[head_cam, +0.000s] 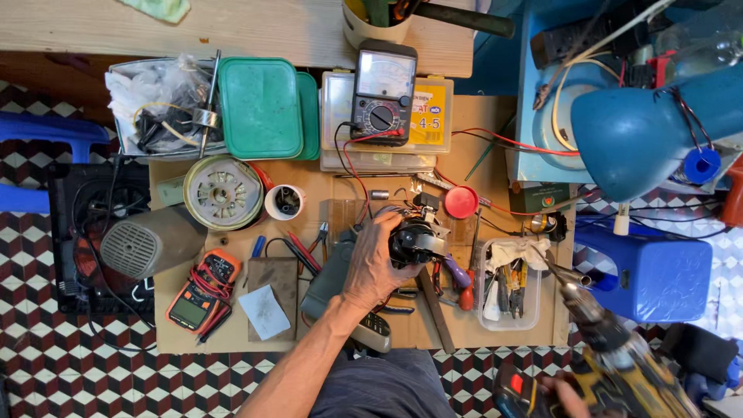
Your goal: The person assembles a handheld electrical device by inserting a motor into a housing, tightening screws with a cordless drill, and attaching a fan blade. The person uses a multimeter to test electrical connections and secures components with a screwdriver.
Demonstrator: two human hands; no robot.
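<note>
My left hand (373,267) grips a small black and silver motor (418,241) over the middle of a brown work board (317,193). My right hand (565,395) sits at the bottom right, wrapped around the handle of a yellow and black cordless drill (611,356). The drill's bit points up and left toward a clear tub of tools (507,286), well to the right of the motor. Red and black wires run from the motor area up to an analog meter (382,91).
An orange digital multimeter (203,290) lies at the left, by a round metal stator (223,192) and a white cup (284,201). Green lids (263,107), a red cap (461,202), pliers and screwdrivers crowd the board. A blue lamp (642,131) hangs at the right.
</note>
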